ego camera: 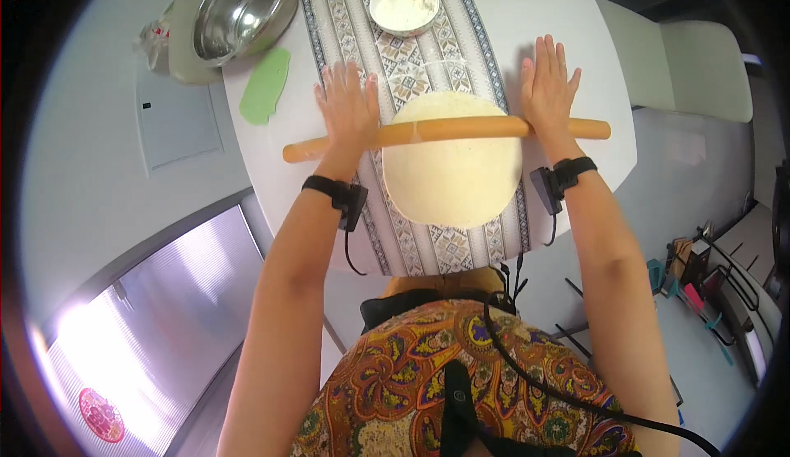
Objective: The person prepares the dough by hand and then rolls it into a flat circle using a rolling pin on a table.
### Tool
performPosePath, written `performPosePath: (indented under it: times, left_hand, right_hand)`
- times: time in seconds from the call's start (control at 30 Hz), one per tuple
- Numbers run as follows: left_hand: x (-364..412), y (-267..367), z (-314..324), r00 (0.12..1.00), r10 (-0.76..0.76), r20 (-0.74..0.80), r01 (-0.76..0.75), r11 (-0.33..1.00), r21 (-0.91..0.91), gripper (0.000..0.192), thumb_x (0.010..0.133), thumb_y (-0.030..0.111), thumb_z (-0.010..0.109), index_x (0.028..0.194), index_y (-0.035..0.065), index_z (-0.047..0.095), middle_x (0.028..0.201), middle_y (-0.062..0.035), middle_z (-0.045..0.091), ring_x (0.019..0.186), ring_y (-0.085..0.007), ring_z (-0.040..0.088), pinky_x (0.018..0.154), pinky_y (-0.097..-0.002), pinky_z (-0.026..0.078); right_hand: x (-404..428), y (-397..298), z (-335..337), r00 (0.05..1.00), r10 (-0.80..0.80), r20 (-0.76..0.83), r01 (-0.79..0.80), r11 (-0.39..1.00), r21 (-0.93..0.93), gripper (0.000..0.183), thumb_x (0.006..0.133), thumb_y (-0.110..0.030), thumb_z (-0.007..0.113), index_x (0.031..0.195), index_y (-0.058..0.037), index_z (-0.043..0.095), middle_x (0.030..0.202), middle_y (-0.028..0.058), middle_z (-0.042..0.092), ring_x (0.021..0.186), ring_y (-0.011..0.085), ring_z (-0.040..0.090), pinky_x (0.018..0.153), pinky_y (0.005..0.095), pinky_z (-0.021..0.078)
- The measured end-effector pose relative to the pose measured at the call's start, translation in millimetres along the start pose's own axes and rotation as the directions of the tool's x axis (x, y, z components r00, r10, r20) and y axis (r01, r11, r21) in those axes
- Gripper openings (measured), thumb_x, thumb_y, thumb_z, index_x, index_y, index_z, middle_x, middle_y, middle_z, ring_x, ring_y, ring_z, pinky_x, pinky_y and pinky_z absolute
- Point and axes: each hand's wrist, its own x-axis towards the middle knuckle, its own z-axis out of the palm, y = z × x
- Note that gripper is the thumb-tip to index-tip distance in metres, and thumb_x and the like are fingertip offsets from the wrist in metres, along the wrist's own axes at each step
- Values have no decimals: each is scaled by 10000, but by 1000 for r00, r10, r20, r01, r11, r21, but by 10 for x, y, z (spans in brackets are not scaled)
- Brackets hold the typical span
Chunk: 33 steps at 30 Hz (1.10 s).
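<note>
A round, flat sheet of pale dough (pixel 453 179) lies on a patterned table runner (pixel 453 248) before me. Across its upper part rests a long wooden rolling pin (pixel 463 129), its left end slightly lower in the view. My left hand (pixel 349 108) lies flat over the pin left of the dough, fingers extended and spread. Over the pin on the dough's right is my right hand (pixel 549 93), palm down, fingers straight, thumb and little finger apart. Neither hand is wrapped around the pin; the palms hide the parts beneath them.
A bowl of white flour (pixel 404 8) stands beyond the dough. At the far left are a large steel basin (pixel 247 16) and a green dough scraper (pixel 264 87). Chairs (pixel 703 68) flank the white table (pixel 568 19). Cables hang from black wrist straps (pixel 574 172).
</note>
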Motion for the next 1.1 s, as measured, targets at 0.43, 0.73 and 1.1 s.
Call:
performPosePath:
  times: [0.43,0.73,1.1]
  left_hand:
    - [-190,81,39,990,143,21,-144,988,60,614,951,408,456,1435,39,378,1478,-260,331,1385,-440,283,1104,-632,170]
    - [487,68,189,1000,14,18,-17,991,130,628,978,470,378,1457,63,362,1496,-256,309,1407,-421,249,1108,-624,169]
    - [-1315,143,-163,983,169,66,-168,986,-20,697,884,399,572,1404,-28,388,1452,-257,376,1367,-425,317,1124,-547,219]
  right_hand:
    - [-77,-114,-80,970,-60,237,94,987,-134,557,981,-406,374,1443,-93,385,1516,145,340,1423,343,266,1084,687,148]
    - [510,-56,265,986,142,87,-127,980,-153,584,996,-451,314,1452,-89,365,1517,158,334,1428,339,255,1091,681,148]
    - [-1193,-39,-481,975,-78,209,96,993,-73,550,979,-353,406,1442,-58,375,1505,190,335,1394,380,295,1108,588,212]
